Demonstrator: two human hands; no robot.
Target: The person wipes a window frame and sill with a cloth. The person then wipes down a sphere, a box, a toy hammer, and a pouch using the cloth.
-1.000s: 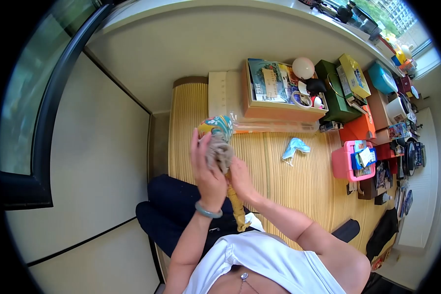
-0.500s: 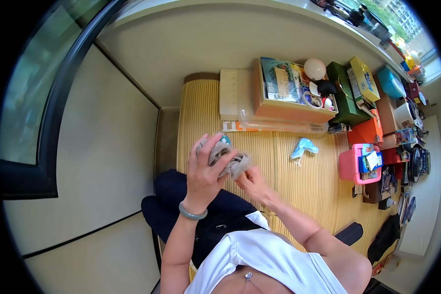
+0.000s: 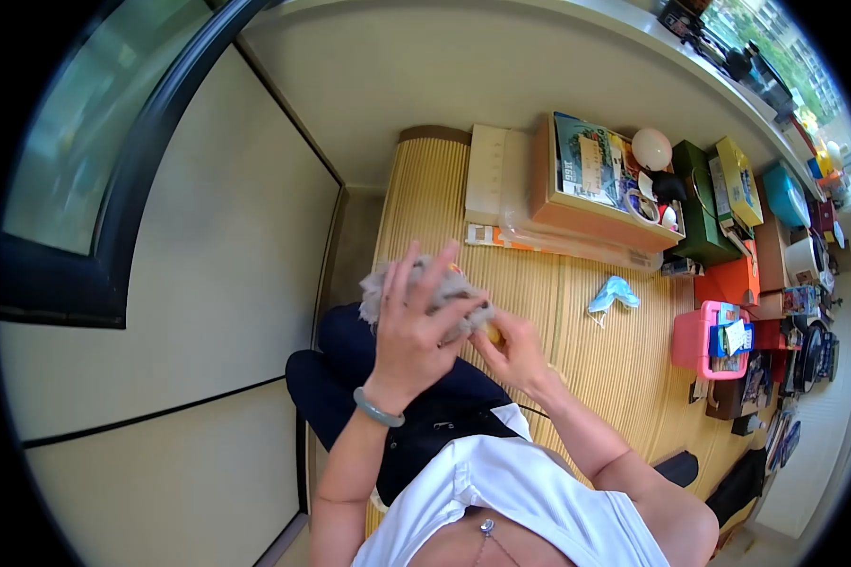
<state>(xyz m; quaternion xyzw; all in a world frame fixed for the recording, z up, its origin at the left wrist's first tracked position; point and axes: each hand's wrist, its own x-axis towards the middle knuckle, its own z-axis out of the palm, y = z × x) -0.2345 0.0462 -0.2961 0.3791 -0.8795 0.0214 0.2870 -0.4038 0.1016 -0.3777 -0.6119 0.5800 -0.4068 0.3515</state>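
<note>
A grey fluffy bundle [image 3: 452, 286] is held above the slatted mat [image 3: 541, 295]. It is partly covered by the left hand [image 3: 412, 333], whose fingers are spread across it, while a yellow part [image 3: 493, 333] is pinched by the right hand [image 3: 517, 353]. A blue face mask [image 3: 615, 294] is laid on the mat.

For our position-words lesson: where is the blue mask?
In the head view, the blue mask lies right of centre on the mat, left of the pink container.

blue mask [image 3: 614, 295] on mat [image 3: 600, 378] | pink bin [image 3: 691, 346] | green box [image 3: 703, 215]
</note>
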